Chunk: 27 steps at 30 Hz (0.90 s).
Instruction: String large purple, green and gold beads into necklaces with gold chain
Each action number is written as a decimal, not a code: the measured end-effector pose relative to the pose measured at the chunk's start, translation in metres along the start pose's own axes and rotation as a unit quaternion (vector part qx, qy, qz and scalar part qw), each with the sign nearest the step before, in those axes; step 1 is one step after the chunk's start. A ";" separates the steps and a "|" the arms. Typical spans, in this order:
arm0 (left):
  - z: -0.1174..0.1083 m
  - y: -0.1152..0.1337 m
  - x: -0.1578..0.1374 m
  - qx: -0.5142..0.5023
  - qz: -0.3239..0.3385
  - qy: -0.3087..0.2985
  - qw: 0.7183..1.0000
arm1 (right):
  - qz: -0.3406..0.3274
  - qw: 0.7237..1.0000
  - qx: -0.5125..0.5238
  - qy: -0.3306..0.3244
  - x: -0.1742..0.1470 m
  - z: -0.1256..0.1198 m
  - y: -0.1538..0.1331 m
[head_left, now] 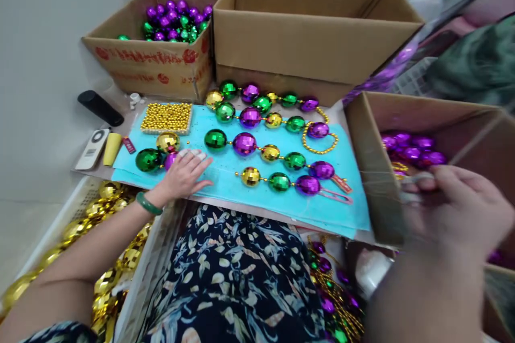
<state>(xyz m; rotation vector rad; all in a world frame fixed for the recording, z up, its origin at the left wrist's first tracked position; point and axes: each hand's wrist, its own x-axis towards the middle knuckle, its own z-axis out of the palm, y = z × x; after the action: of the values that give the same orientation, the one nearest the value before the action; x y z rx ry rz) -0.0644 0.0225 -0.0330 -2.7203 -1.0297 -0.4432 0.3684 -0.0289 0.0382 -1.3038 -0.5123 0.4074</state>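
My left hand (185,172), white coverings on its fingertips, lies with fingers spread on the blue mat (225,185). It touches or partly covers a purple faceted ball (170,161), beside a large green ball (148,160) and a gold ball (168,142). My right hand (462,203), smeared by motion, is raised by the right-hand box, fingers pinched on what looks like a thin clear thread (475,143). Rows of green, purple and gold balls, such as this purple ball (244,144), lie strung between small gold beads. A pink clip-like piece (337,195) is at the front strand's right end.
A tray of small gold beads (167,118) stands at the mat's back left. Cardboard boxes (281,43) line the back; another box (374,118) at right holds purple balls. A white crate (80,198) of gold balls sits low left. A black cylinder (100,108) lies near the wall.
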 end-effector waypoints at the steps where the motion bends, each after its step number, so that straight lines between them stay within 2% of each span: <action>1: 0.001 0.018 0.012 -0.030 -0.004 0.022 0.999 | 0.014 0.999 0.024 -0.039 -0.010 0.010 -0.012; 4: 0.006 0.077 0.057 -0.150 0.003 0.075 0.986 | 0.062 0.976 0.078 -0.193 -0.037 0.036 -0.046; 6: 0.010 0.114 0.090 -0.234 0.006 0.097 0.967 | 0.077 0.956 0.091 -0.269 -0.050 0.049 -0.067; 9: 0.017 0.154 0.128 -0.322 0.003 0.077 0.943 | 0.042 0.943 0.088 -0.320 -0.061 0.060 -0.095; 11: 0.021 0.162 0.141 -0.336 -0.001 0.047 0.941 | -0.002 0.948 0.087 -0.305 -0.060 0.058 -0.110; 13: 0.022 0.157 0.141 -0.322 -0.015 0.017 0.947 | -0.057 0.962 0.095 -0.251 -0.050 0.049 -0.119; 15: 0.021 0.140 0.131 -0.289 -0.038 0.002 0.957 | -0.089 0.975 0.102 -0.176 -0.032 0.033 -0.118; 17: 0.019 0.115 0.116 -0.229 -0.065 -0.002 0.971 | -0.080 0.986 0.105 -0.107 -0.010 0.013 -0.106; 20: 0.018 0.077 0.093 -0.108 -0.085 -0.021 0.990 | -0.042 0.994 0.098 -0.035 0.014 -0.011 -0.069; 23: 0.019 0.054 0.078 -0.035 -0.072 -0.048 0.996 | 0.031 0.996 0.068 -0.037 0.012 -0.019 -0.022; 27: 0.015 0.059 0.078 -0.047 -0.070 -0.044 0.995 | 0.131 0.982 0.062 -0.123 -0.018 -0.009 0.023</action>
<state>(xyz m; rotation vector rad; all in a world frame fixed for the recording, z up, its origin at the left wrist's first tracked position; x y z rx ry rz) 0.0337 0.0311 -0.0244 -2.7837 -1.2587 -0.4072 0.3583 -0.0413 0.0119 -1.2089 -0.5134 0.8165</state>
